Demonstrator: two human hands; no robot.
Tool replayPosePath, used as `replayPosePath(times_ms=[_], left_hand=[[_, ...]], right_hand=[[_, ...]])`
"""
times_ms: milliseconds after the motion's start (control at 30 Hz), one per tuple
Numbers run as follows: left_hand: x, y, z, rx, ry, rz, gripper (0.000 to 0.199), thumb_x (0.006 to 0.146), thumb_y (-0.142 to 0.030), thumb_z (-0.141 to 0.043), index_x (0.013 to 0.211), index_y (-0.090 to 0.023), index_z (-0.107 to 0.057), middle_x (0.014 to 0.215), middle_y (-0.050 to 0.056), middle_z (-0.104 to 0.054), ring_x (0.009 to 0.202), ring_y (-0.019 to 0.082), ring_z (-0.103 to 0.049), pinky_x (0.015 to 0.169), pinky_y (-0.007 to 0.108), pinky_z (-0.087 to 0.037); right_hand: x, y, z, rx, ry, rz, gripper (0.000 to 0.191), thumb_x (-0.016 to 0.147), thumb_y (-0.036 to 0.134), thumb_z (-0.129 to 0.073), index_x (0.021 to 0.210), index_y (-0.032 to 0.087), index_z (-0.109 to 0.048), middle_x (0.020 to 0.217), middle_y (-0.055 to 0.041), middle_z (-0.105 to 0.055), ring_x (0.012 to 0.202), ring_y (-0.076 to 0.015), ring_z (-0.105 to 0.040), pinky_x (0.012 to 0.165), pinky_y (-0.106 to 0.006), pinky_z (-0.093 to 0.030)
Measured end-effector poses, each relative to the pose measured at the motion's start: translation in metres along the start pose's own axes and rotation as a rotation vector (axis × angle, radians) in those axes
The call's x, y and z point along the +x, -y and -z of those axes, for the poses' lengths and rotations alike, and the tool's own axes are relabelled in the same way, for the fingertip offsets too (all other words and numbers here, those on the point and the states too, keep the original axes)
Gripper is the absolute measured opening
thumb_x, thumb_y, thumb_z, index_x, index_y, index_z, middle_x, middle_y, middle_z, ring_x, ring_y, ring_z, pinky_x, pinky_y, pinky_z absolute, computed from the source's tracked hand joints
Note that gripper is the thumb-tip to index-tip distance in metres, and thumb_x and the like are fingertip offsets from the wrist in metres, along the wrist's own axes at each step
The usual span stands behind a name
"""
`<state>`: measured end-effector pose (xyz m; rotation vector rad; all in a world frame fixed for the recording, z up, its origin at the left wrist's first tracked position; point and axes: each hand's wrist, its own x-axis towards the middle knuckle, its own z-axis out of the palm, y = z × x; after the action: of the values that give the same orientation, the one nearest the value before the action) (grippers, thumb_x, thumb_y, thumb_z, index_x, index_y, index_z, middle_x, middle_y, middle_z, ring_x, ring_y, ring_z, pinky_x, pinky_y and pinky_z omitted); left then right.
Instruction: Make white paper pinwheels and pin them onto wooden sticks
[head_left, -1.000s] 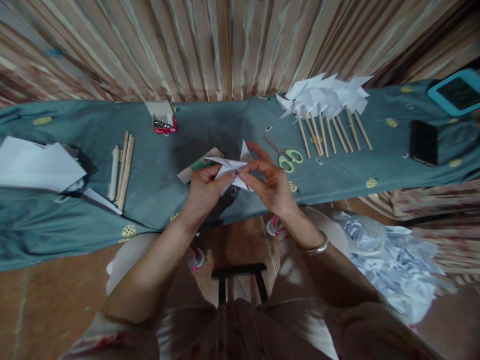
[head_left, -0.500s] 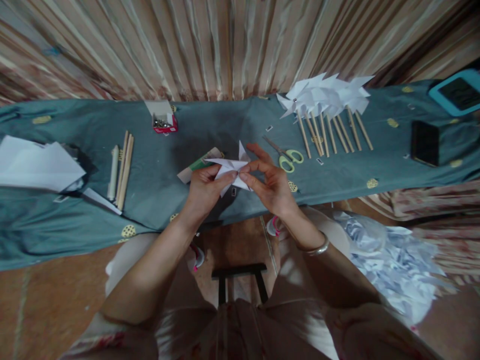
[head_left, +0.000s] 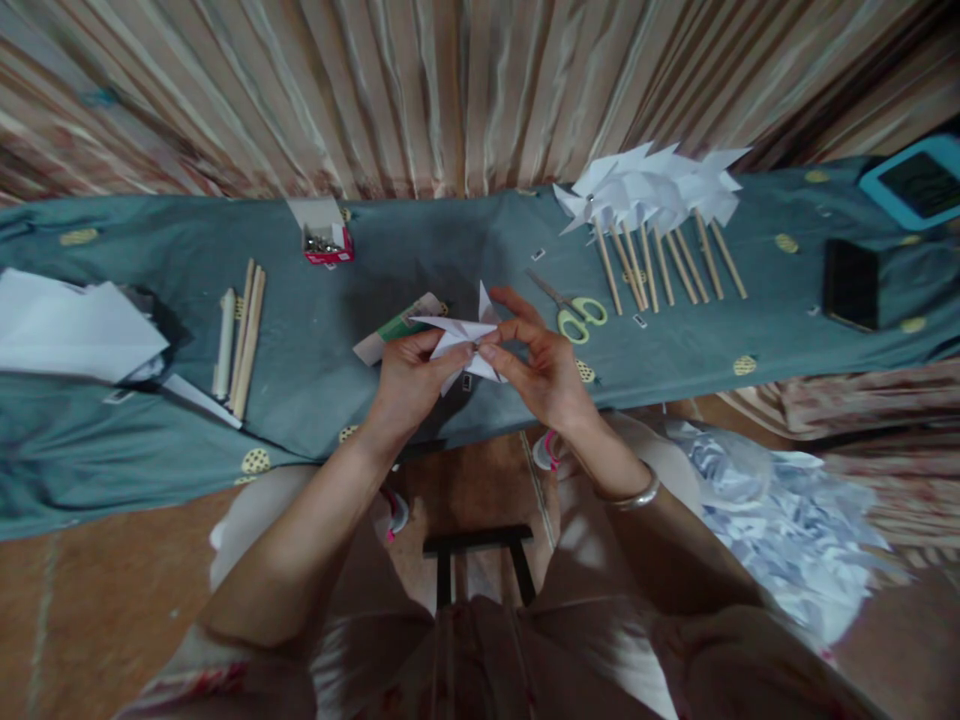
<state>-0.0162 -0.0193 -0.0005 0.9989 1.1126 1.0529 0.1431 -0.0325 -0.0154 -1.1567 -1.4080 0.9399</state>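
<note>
A white paper pinwheel (head_left: pixel 459 329) is held between both hands above the near edge of the cloth-covered table. My left hand (head_left: pixel 411 375) grips it from the left, its thumb pressed close to the centre. My right hand (head_left: pixel 541 365) pinches at the centre from the right, thumb and fingertips together. A small dark spot shows there between the thumbs, too small to make out. Behind the left fingers lies a green and white card piece (head_left: pixel 401 322). Just right of my right hand rest scissors (head_left: pixel 571 308) with pale green handles.
Finished pinwheels (head_left: pixel 652 190) on wooden sticks lie at the back right, near a black phone (head_left: pixel 851 285) and a blue-framed device (head_left: pixel 916 185). At left are a red box of pins (head_left: pixel 327 245), loose sticks (head_left: pixel 249 340) and white paper sheets (head_left: pixel 82 330). A bag of paper (head_left: pixel 787 530) sits below right.
Both hands keep the same hold on the pinwheel, almost still. The view has shifted very slightly; nothing on the table has visibly been moved.
</note>
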Motion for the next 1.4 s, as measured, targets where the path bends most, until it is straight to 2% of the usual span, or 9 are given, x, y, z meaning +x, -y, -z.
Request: replayPosePath(times_ms=[200,433,600,700,867,1033,1133,1267,1400], left_hand=[[0.001,0.005,0.0,-0.088,0.011,0.053,0.022,0.063,-0.031,-0.081,0.081,-0.018,-0.079,0.079,0.002,-0.076,0.069,0.015,-0.065,0.069,0.028,-0.051],[0.001,0.005,0.001,-0.088,0.042,-0.005,0.021,0.064,-0.03,-0.081,0.08,-0.016,-0.078,0.076,0.001,-0.075,0.069,0.015,-0.065,0.07,0.027,-0.05],[0.001,0.002,0.0,-0.06,0.043,0.007,0.027,0.062,-0.032,-0.085,0.082,-0.016,-0.078,0.081,0.002,-0.076,0.072,0.016,-0.065,0.071,0.028,-0.05],[0.001,0.003,0.0,-0.085,0.054,0.013,0.027,0.061,-0.032,-0.087,0.082,-0.018,-0.079,0.081,0.002,-0.077,0.07,0.014,-0.065,0.07,0.026,-0.05],[0.004,0.006,0.003,-0.075,0.054,-0.002,0.026,0.062,-0.035,-0.087,0.081,-0.019,-0.08,0.079,0.002,-0.077,0.067,0.015,-0.064,0.067,0.028,-0.051],[0.005,0.006,0.004,-0.073,0.026,0.021,0.032,0.06,-0.037,-0.089,0.083,-0.016,-0.08,0.079,0.003,-0.077,0.068,0.015,-0.064,0.069,0.028,-0.05],[0.006,0.005,0.003,-0.071,0.02,0.037,0.032,0.06,-0.037,-0.088,0.082,-0.016,-0.079,0.078,0.003,-0.076,0.067,0.015,-0.063,0.069,0.027,-0.049],[0.007,0.003,0.002,-0.072,0.017,0.052,0.03,0.059,-0.036,-0.088,0.078,-0.016,-0.079,0.076,0.003,-0.075,0.066,0.015,-0.063,0.068,0.028,-0.049],[0.007,0.003,0.001,-0.078,0.017,0.064,0.03,0.057,-0.037,-0.088,0.074,-0.015,-0.077,0.07,0.002,-0.073,0.063,0.015,-0.061,0.065,0.028,-0.047]], right_hand=[[-0.001,0.002,0.0,-0.009,0.011,-0.008,0.012,0.083,0.038,-0.073,0.082,0.026,-0.071,0.144,-0.0052,-0.057,0.144,-0.0261,-0.042,0.122,-0.05,-0.028],[-0.001,0.0,-0.001,0.008,-0.004,-0.046,0.019,0.081,0.045,-0.074,0.08,0.026,-0.071,0.142,-0.0043,-0.057,0.144,-0.0263,-0.042,0.122,-0.049,-0.027],[-0.001,-0.003,-0.002,0.064,0.007,-0.118,0.025,0.078,0.048,-0.075,0.079,0.024,-0.071,0.142,-0.006,-0.058,0.14,-0.0272,-0.046,0.121,-0.047,-0.028],[0.0,-0.005,-0.002,0.103,0.007,-0.167,0.026,0.077,0.049,-0.076,0.079,0.023,-0.071,0.142,-0.0072,-0.058,0.136,-0.0271,-0.05,0.118,-0.045,-0.032],[0.001,-0.007,-0.005,0.164,0.007,-0.261,0.03,0.073,0.05,-0.077,0.078,0.022,-0.069,0.139,-0.0069,-0.059,0.127,-0.0257,-0.056,0.103,-0.039,-0.047],[0.003,-0.007,-0.007,0.196,-0.008,-0.317,0.031,0.07,0.05,-0.078,0.077,0.022,-0.069,0.142,-0.0067,-0.058,0.124,-0.0261,-0.058,0.105,-0.042,-0.045],[0.004,-0.009,-0.009,0.209,-0.07,-0.318,0.035,0.067,0.048,-0.081,0.089,0.022,-0.069,0.142,-0.0071,-0.058,0.124,-0.0258,-0.058,0.11,-0.045,-0.041],[0.007,-0.014,-0.011,0.28,-0.161,-0.349,0.066,0.058,0.042,-0.088,0.115,0.023,-0.062,0.135,-0.0096,-0.063,0.128,-0.0261,-0.056,0.111,-0.044,-0.041],[0.009,-0.015,-0.011,0.436,-0.138,-0.41,0.073,0.053,0.04,-0.091,0.117,0.025,-0.058,0.109,-0.0045,-0.074,0.101,-0.023,-0.069,0.095,-0.04,-0.055]])
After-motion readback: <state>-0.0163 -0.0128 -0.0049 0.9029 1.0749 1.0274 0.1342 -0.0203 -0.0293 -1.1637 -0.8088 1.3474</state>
